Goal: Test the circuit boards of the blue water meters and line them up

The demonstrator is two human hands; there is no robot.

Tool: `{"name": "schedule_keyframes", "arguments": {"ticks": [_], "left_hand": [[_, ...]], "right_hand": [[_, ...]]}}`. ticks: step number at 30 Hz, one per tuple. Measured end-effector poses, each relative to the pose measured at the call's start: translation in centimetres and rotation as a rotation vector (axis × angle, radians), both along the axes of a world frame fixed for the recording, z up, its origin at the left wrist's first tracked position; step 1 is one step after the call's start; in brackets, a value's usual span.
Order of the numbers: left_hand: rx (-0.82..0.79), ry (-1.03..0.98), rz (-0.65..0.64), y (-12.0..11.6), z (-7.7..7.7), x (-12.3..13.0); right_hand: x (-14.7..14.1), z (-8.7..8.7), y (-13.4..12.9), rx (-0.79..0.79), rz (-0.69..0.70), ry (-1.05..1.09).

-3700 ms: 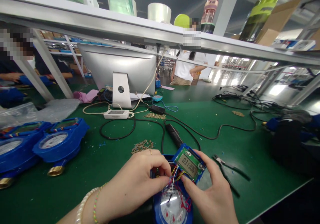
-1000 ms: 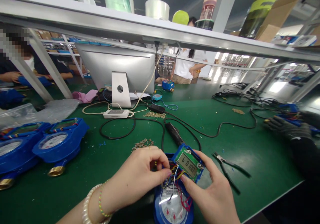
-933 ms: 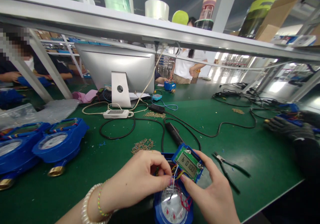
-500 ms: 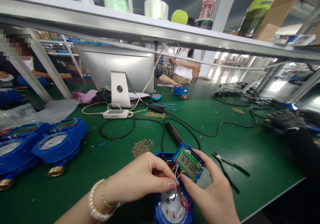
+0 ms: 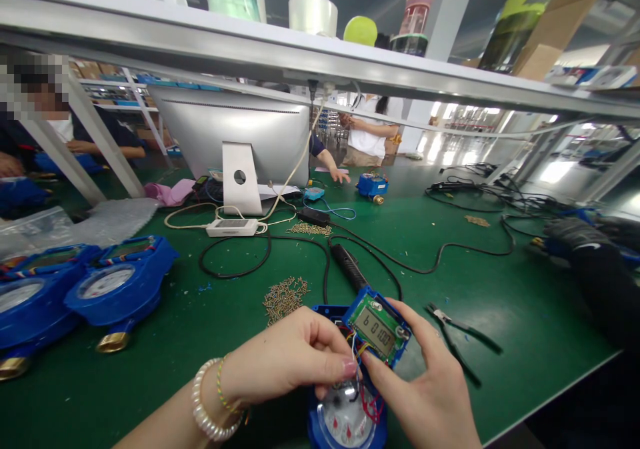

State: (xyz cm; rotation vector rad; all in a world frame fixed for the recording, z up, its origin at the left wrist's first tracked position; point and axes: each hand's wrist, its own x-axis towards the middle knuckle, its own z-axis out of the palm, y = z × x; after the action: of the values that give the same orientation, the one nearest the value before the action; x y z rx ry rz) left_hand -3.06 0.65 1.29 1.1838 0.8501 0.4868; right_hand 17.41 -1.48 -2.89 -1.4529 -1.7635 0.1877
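My right hand (image 5: pixel 430 375) grips a small blue-framed display module (image 5: pixel 376 329), a green circuit board with a lit LCD, tilted above a blue water meter (image 5: pixel 320 429). Thin coloured wires (image 5: pixel 369 405) run from the module down over the meter's round dial (image 5: pixel 347 419). Pinched between thumb and forefinger of my left hand (image 5: pixel 305 352) are some of these wires, white and blue among them; their tips are hard to make out. The meter's open housing behind the module is partly covered by my hands.
A pile of small screws (image 5: pixel 286 299) lies beyond my left hand. Pliers (image 5: pixel 455 339) rest to the right, and a black-handled corded tool (image 5: pixel 349 267) behind the module. Two blue meters (image 5: pixel 117 289) stand at left. A monitor (image 5: pixel 240 135) and overhead shelf (image 5: pixel 280 45) are ahead; a co-worker's gloved hand (image 5: pixel 573 235) is at right.
My left hand has shifted slightly right, still pinching the wires. Across the table, a co-worker's hand has let go of a blue meter, which now sits a little farther right.
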Motion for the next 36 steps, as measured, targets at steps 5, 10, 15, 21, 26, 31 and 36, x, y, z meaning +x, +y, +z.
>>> {"name": "schedule_keyframes", "arguments": {"ticks": [5, 10, 15, 21, 26, 31, 36], "left_hand": [[0.011, 0.004, 0.049, -0.4, 0.1, 0.5], [0.074, 0.065, 0.087, -0.5, 0.2, 0.6], [0.235, 0.26, 0.185, -0.8, 1.0, 0.7], [0.612, 0.499, 0.183, -1.6, 1.4, 1.2], [0.478, 0.355, 0.273, -1.7, 1.0, 1.5], [0.389, 0.327, 0.252, -1.8, 0.5, 2.1], [0.278, 0.289, 0.248, -2.2, -0.3, 2.5]], "right_hand": [[-0.1, 0.1, 0.2, 0.036, 0.0, -0.014], [0.0, 0.0, 0.0, 0.04, 0.002, -0.005], [0.1, -0.1, 0.0, 0.037, -0.007, -0.016], [-0.1, 0.4, 0.1, 0.032, -0.005, -0.004], [-0.1, 0.5, 0.3, 0.009, -0.045, 0.026], [0.0, 0.5, 0.3, 0.03, -0.048, 0.019], [0.0, 0.3, 0.4, 0.035, -0.042, 0.01]]}}
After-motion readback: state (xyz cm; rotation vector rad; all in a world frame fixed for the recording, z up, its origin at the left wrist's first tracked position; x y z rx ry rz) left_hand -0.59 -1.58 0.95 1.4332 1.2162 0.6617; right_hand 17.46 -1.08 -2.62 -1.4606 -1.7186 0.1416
